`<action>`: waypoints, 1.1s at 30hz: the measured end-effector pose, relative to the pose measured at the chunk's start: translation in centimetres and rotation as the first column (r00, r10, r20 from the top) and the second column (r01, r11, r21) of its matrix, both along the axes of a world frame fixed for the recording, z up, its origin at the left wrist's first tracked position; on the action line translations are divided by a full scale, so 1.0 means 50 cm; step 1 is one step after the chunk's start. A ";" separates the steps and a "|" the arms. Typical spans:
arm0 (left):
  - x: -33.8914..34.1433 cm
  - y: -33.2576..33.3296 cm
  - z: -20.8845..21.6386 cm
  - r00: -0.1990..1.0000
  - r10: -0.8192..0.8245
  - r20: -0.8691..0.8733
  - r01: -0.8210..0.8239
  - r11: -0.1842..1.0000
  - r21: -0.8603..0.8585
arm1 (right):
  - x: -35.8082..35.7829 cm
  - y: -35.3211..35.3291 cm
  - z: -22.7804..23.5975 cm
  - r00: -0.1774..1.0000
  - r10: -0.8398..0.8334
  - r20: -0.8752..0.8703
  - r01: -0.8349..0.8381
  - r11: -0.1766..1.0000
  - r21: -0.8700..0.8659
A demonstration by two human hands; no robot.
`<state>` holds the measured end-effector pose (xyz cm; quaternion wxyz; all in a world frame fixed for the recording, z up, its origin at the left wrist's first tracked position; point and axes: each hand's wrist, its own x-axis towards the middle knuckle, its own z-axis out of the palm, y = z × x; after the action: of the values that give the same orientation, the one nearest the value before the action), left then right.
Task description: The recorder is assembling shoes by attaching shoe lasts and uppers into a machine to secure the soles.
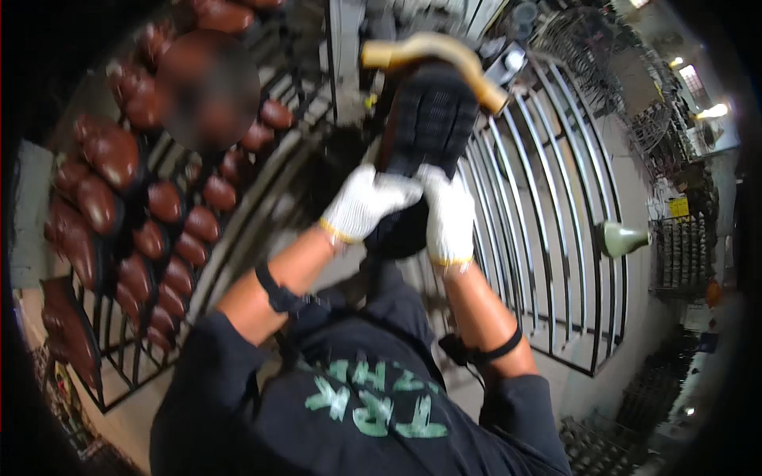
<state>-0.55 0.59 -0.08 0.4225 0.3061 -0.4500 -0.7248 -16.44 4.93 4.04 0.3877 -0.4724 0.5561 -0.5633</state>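
A shoe with its black ridged sole (pixel 432 111) turned up lies lengthwise in front of me, its far end beside a curved yellow bar (pixel 432 46). My left hand (pixel 367 205), in a white knit glove, is closed on the shoe's left edge near its middle. On the other side my right hand (pixel 449 213), gloved the same way, has its fingers curled onto the sole, close to the left fingertips. The shoe's upper is mostly hidden under the sole. Blur hides the exact finger contact.
To my left a black metal rack (pixel 131 361) carries rows of glossy brown shoes (pixel 111 155). A rack of bare metal bars (pixel 548 198) stands to my right, with a green bell-shaped lamp shade (pixel 623 239) beyond it. A wire-guarded fan (pixel 579 47) is at the far right.
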 end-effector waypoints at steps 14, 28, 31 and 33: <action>-0.031 0.050 0.028 0.802 0.343 0.490 -0.233 0.933 -0.273 | 0.038 -0.156 0.365 0.617 0.237 -0.751 -0.038 0.961 0.272; -0.093 0.047 -0.095 0.859 0.434 0.272 -0.361 0.889 -0.280 | 0.108 -0.191 0.246 -0.109 0.125 -0.986 0.249 0.964 0.095; -0.113 0.032 -0.052 0.809 0.456 0.371 -0.326 0.873 -0.363 | 0.034 -0.178 0.231 -0.170 -0.075 -0.983 0.063 0.994 -0.087; -0.093 0.025 -0.042 0.898 0.387 0.208 -0.328 0.906 -0.267 | 0.058 -0.159 0.241 -0.153 -0.111 -0.982 0.053 0.991 -0.120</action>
<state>-5.21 1.83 -2.20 0.5195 0.4248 -0.5156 -0.5327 -13.54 -3.01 16.08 -0.2130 -0.7058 0.6741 -0.0443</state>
